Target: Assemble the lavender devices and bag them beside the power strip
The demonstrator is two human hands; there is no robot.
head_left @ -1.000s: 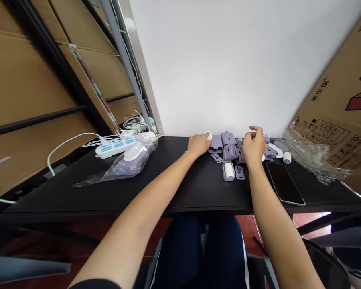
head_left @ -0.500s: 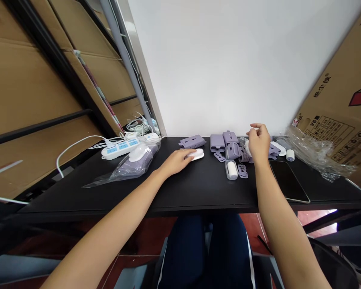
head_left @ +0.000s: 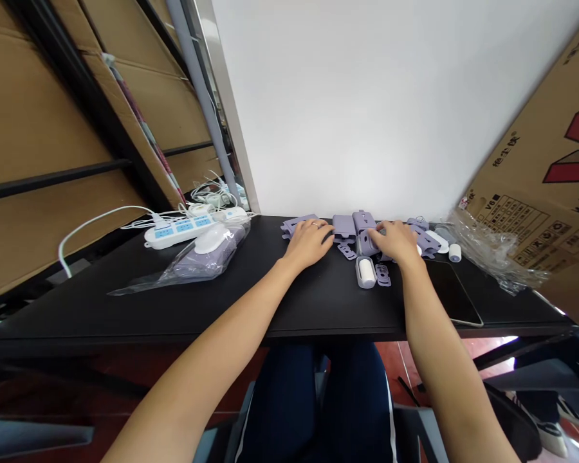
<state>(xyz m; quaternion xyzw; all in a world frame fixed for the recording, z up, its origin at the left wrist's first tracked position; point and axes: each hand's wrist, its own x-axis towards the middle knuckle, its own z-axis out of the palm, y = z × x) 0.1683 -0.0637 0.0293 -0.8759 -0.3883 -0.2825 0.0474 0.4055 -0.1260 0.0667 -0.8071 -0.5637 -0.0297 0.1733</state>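
My left hand [head_left: 309, 243] lies low over the black table, fingers spread and bent, covering part of a flat purple plastic piece [head_left: 289, 226]. The white oval piece it was on earlier is out of sight. Just right of its fingertips stands a purple box-shaped case [head_left: 344, 225]. My right hand [head_left: 395, 240] reaches into the heap of purple parts, thumb and fingers apart, its tips at the edge of a small purple housing [head_left: 365, 244]. In front are a pale cup holding a white roll [head_left: 366, 272] and a thin purple cut-out plate [head_left: 383, 275].
A bagged purple item with a white oval part [head_left: 211, 240] lies at left, near a white power strip [head_left: 188, 226] with cables. At right are a dark tablet [head_left: 451, 292], a small white roll [head_left: 455, 253], crumpled clear plastic [head_left: 502, 254] and a big cardboard box [head_left: 535, 212].
My left hand has moved right and slightly up, toward the box-shaped case. My right hand has come down and left onto the purple parts. The view has shifted a little.
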